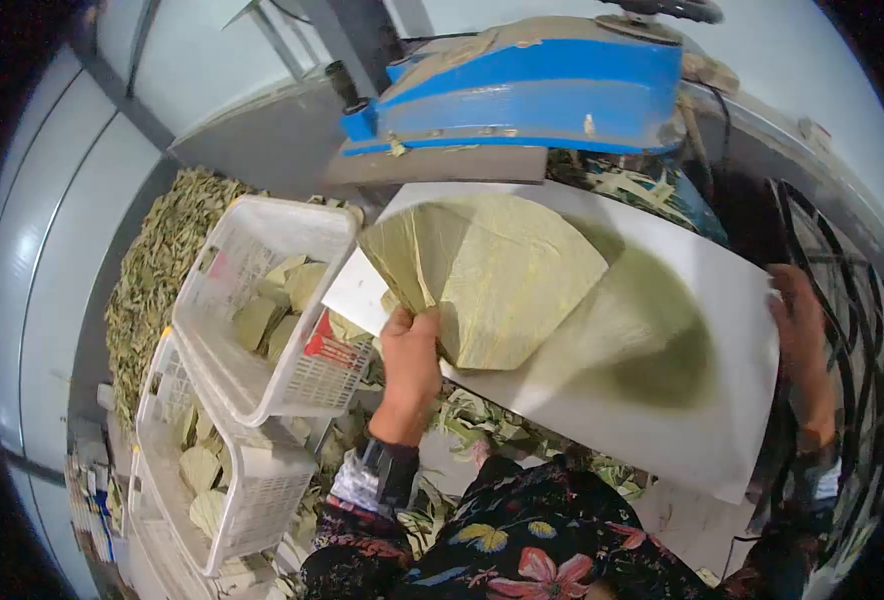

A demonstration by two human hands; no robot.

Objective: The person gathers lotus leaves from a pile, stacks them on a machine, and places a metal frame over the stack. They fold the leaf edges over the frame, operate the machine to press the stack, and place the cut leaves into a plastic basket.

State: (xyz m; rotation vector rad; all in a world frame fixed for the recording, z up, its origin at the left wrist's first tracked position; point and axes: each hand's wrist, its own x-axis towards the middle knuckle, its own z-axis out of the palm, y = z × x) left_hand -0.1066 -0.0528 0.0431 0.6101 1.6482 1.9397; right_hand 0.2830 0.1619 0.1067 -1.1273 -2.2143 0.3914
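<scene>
Left hand [409,352] grips leaf fan [487,275] over board [662,420]; right hand [800,320] holds board edge.

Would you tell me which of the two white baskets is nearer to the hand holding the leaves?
The upper white basket, tilted beside the left hand; the lower white basket sits below it, farther from the fanned leaves.

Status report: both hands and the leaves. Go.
Left hand grips leaf fan over white board. Right hand holds board's right edge. Two baskets with cut leaves at left; nothing blocking.

L hand [410,352] grip closed, R hand [800,330] curled, arms fwd.
</scene>
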